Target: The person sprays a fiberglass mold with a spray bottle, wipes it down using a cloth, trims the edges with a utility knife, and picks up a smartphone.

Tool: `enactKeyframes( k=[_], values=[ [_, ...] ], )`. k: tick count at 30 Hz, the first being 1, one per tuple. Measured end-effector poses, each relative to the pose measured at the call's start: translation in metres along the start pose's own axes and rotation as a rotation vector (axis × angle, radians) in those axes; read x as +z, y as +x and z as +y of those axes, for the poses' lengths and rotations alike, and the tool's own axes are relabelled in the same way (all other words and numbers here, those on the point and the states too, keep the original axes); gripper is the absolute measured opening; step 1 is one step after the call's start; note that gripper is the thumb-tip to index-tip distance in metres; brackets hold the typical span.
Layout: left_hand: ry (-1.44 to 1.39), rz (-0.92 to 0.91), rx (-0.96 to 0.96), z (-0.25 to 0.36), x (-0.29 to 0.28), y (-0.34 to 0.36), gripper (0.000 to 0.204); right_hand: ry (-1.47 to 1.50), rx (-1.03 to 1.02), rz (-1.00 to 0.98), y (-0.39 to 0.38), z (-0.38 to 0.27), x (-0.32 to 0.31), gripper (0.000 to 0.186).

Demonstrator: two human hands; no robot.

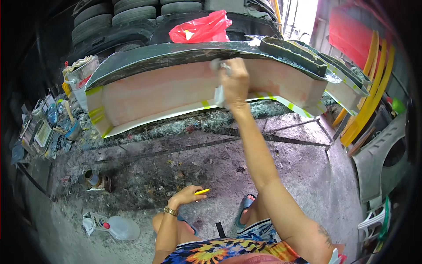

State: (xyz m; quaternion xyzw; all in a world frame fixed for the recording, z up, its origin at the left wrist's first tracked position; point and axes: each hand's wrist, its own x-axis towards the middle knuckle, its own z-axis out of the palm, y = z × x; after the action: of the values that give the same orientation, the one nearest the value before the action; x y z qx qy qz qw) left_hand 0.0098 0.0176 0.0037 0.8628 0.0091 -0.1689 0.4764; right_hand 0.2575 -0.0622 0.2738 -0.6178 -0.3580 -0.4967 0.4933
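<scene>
My right hand (235, 81) is raised, closed on a crumpled white cloth (219, 96), against the front of a long moulded panel (154, 97). The cloth's upper end is a grey blur. The panel has a pale, pinkish face, a dark upper side and a white lower edge, with yellow-green tape strips (205, 104) along it. Low over my lap, my left hand (187, 196) is closed around a slim yellow pen-like stick (202, 191); its exact kind does not show. A metal watch circles the left wrist.
The panel rests on a cluttered bench (193, 125). A red plastic bag (202, 27) lies behind its top, before stacked tyres (134, 13). At left are a bucket (81, 72) and a brush (69, 111). A plastic jug (123, 228) and a tin (92, 177) stand on the floor.
</scene>
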Motion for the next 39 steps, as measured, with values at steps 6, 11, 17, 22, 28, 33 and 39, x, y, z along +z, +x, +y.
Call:
enactKeyframes(
  k=[6, 11, 17, 22, 28, 33, 39],
  values=[
    [-0.069, -0.015, -0.024, -0.001, -0.002, 0.001, 0.043, 0.003, 0.055, -0.036, 0.0, -0.014, 0.011, 0.011],
    [0.008, -0.018, -0.001, -0.001, 0.001, 0.002, 0.043, 0.0, 0.032, 0.078, -0.003, 0.005, 0.011, 0.01],
    [-0.111, 0.006, -0.037, -0.001, -0.001, -0.004, 0.044, -0.029, -0.014, -0.009, -0.003, -0.017, 0.017, 0.013],
    [0.071, 0.035, -0.024, -0.003, 0.0, -0.007, 0.043, -0.005, -0.037, -0.018, 0.008, -0.006, -0.002, 0.006],
    [-0.055, -0.017, -0.017, -0.006, -0.005, -0.002, 0.045, 0.006, -0.061, 0.031, -0.002, 0.004, 0.016, 0.007],
    [0.023, -0.046, -0.011, -0.006, 0.007, 0.009, 0.045, -0.015, 0.018, 0.024, 0.003, 0.009, -0.001, 0.009],
    [-0.079, -0.057, -0.09, -0.014, 0.008, 0.02, 0.047, 0.077, 0.011, -0.008, 0.003, -0.023, 0.011, 0.013]
  ],
)
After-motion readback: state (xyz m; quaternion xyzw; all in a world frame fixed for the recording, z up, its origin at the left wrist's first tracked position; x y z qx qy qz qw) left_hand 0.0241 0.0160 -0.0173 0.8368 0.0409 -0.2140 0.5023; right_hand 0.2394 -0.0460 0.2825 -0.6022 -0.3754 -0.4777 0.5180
